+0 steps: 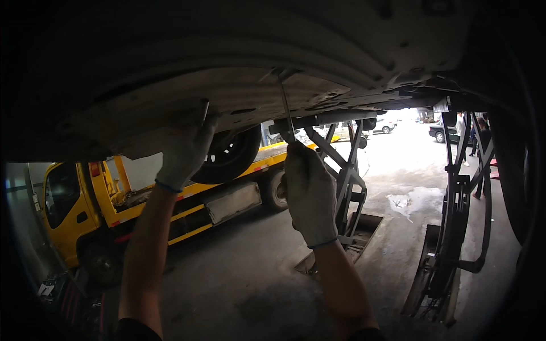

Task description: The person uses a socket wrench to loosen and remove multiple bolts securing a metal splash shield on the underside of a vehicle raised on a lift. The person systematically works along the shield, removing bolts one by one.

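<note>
Tool [286, 105], slim and metallic, is clamped in the fingers of the gloved right hand [311, 199] and raised above them toward the underbody panel [236, 88]. A short rod [205, 107] is seen just above the fingers of the left hand [187, 150]; whether it is gripped cannot be told. Ideally, the tool is kept straight and pressure is applied steadily.
</note>
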Tool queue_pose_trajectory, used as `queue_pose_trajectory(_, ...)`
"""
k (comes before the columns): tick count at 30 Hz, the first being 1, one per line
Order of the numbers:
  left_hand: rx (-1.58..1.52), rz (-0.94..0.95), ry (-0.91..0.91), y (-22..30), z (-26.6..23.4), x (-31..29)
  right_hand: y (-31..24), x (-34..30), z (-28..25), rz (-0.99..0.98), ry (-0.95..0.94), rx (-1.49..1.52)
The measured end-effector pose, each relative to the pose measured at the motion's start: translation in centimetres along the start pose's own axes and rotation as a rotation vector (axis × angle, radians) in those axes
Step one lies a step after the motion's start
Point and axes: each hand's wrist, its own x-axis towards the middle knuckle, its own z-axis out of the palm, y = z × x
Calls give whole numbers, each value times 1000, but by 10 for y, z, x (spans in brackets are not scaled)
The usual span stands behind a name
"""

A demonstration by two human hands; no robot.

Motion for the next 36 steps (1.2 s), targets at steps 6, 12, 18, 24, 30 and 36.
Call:
queue_pose_trajectory(6,79,81,95,2,5,-2,-18,-4,-10,398,-366,719)
queue_pose_trajectory(12,-138,37,268,-1,8,8,-7,-10,-10,181,-179,462)
queue_pose_trajectory(18,66,139,356,4,3,18,1,-8,-2,181,-136,535)
queue_pose_trajectory(24,69,132,336,-2,11,9,-20,-7,-5,262,-194,583)
queue_pose_trajectory(30,-2,111,229,-6,14,6,-15,-2,5,156,-164,417)
queue_pose_trajectory(36,24,90,197,-3,10,2,-11,5,-5,340,-312,630)
